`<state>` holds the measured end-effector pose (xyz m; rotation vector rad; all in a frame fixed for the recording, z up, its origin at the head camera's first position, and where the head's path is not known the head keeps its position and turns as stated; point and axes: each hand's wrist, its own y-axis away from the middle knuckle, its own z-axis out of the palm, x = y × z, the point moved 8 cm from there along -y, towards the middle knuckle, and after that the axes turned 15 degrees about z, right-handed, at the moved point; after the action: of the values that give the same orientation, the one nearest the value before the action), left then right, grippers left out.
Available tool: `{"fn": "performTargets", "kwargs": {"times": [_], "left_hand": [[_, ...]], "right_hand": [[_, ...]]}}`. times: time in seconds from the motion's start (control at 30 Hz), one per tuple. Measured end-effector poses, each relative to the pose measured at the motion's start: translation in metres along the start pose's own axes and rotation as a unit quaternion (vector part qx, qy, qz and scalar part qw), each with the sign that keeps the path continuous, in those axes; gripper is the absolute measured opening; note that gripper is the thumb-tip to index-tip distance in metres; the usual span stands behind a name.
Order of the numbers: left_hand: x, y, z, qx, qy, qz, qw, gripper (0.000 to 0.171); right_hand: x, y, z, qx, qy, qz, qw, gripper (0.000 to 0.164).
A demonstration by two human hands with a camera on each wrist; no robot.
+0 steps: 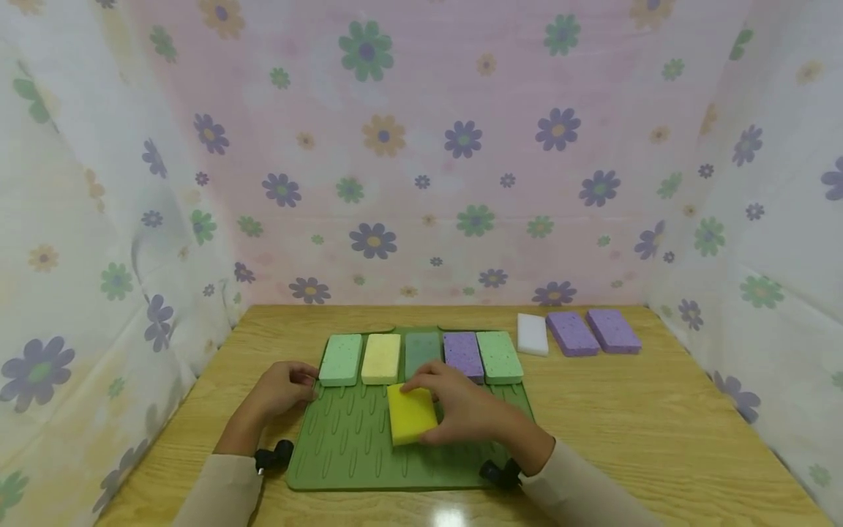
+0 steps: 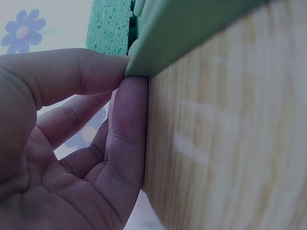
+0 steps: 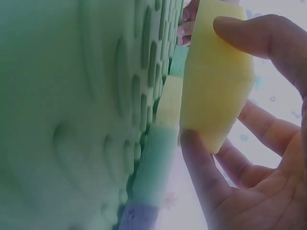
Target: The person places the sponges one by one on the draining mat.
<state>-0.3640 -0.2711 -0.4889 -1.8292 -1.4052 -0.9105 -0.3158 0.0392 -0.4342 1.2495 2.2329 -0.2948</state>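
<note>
In the head view my right hand (image 1: 464,402) holds a bright yellow sponge (image 1: 410,421) over the middle of a green ridged mat (image 1: 349,450). The right wrist view shows thumb and fingers gripping that yellow sponge (image 3: 216,81) from opposite sides, tilted up from the ridges. At the mat's left edge is my left hand (image 1: 283,388); in the left wrist view its fingertips pinch the mat's rim (image 2: 158,43). Along the mat's far side lie a light green sponge (image 1: 341,359), a pale yellow one (image 1: 381,359), a dark green one (image 1: 421,348), a purple one (image 1: 462,355) and another light green one (image 1: 499,357).
Right of the mat, at the back of the wooden table (image 1: 632,424), lie a white sponge (image 1: 532,334) and two purple sponges, one nearer (image 1: 571,334) and one farther right (image 1: 614,331). A flowered cloth (image 1: 421,183) encloses the back and sides.
</note>
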Motion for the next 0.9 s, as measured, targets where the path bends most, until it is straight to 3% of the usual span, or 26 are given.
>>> {"fn": "performTargets", "kwargs": {"times": [0.27,0.6,0.9], "left_hand": [[0.001,0.0,-0.001,0.002,-0.005,-0.001,1.0,0.038],[0.001,0.0,-0.001,0.002,0.003,-0.001,1.0,0.038],[-0.002,-0.001,0.0,0.003,0.012,-0.007,0.9999,0.038]], "right_hand": [[-0.016,-0.008,0.009,-0.01,-0.001,0.005,1.0,0.068],[-0.032,-0.027,0.026,0.013,0.051,0.016,0.998,0.076],[-0.048,-0.044,0.035,0.023,0.013,0.043,0.999,0.075]]}}
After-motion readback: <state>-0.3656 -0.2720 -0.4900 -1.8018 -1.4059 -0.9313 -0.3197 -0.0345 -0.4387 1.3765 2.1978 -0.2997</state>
